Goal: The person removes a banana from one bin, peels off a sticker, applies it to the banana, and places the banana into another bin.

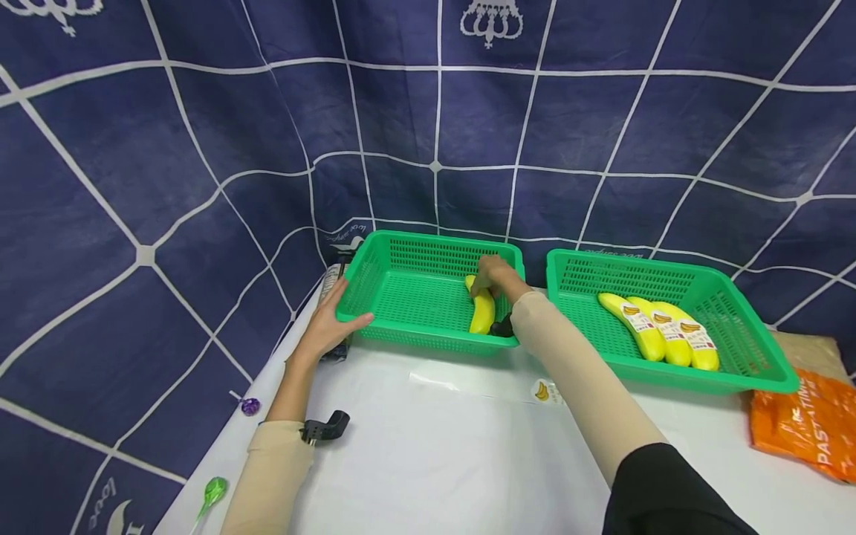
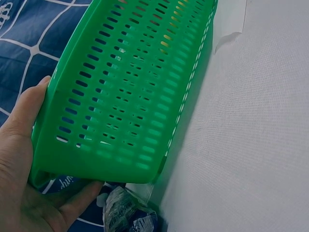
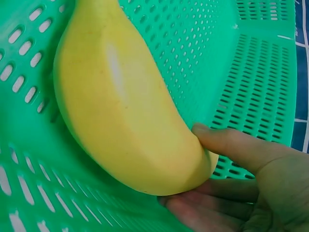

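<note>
In the head view, a green basket (image 1: 408, 338) stands at the middle back of a white table. My left hand (image 1: 324, 323) grips its left end; the left wrist view has the thumb (image 2: 31, 104) along the rim and the fingers around the corner. Inside the basket's right end, my right hand (image 1: 496, 275) pinches a yellow banana (image 1: 481, 312) near one end, thumb on one side and fingers underneath. In the right wrist view the banana (image 3: 120, 106) shows plain yellow skin and lies along the slotted basket wall.
A second green basket (image 1: 669, 375) on the right holds three labelled bananas (image 1: 662, 331). An orange bag (image 1: 802, 423) lies beyond it. On the table are a clear strip (image 1: 468, 386) with a banana sticker (image 1: 547, 391), a green lollipop (image 1: 214, 490) and a purple lollipop (image 1: 250, 406). A dark curtain (image 1: 374, 111) hangs behind.
</note>
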Tool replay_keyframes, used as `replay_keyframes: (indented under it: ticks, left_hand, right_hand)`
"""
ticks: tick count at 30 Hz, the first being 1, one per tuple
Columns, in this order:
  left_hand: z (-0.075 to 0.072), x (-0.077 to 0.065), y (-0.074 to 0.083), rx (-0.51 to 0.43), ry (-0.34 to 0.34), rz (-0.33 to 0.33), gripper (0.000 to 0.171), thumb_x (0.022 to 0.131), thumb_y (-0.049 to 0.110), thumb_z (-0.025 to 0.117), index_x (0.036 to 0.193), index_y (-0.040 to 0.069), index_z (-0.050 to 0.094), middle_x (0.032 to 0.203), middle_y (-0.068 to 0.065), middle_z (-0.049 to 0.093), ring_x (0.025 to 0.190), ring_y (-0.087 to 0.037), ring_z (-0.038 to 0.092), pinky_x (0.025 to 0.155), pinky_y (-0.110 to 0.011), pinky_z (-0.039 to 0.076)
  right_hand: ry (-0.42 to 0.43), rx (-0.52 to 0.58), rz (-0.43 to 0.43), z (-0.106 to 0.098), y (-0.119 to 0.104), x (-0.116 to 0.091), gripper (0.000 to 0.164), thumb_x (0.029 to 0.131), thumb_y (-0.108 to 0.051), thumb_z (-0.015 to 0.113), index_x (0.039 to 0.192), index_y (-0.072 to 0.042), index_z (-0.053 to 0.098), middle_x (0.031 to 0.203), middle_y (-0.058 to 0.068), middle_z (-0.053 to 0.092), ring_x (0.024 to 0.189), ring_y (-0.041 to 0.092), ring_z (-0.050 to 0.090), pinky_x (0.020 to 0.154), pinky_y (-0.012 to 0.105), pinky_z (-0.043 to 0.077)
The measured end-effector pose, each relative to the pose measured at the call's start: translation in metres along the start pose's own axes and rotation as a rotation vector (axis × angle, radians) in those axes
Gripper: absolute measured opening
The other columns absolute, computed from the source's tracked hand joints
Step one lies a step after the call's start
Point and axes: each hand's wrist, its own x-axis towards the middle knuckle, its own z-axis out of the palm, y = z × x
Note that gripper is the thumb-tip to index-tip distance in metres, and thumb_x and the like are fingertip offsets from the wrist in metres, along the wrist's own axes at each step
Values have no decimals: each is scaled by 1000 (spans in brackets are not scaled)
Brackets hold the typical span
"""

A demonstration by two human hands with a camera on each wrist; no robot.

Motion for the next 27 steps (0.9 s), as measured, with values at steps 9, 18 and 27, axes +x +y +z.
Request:
replay_keyframes:
  ticks: [9,18,27]
  left_hand:
    - [1,-1,2,0,1,10,104,80,51,74,158,19,13,166,-8,8,151,-42,10,115,-70,19]
    - [-1,-1,1,9,-10,7,104,81,52,73,158,20,12,166,-8,7,150,-42,10,115,-70,18]
    - [0,-2,2,-8,-15,-6,103,81,52,72,158,21,11,166,-8,6,151,-42,9,114,-70,18]
  right_hand:
    - [50,-22,-15,-15,-1,-8,39,78,-25,80,102,0,62,89,16,71,74,25,74,68,31,62]
    - [110,2,-41,-35,-3,-27,33,80,-24,77,96,0,62,99,19,64,67,23,73,69,32,62]
    - [200,18,-77,-48,0,-51,29,80,-26,76,88,-2,63,84,13,63,66,23,71,63,30,61]
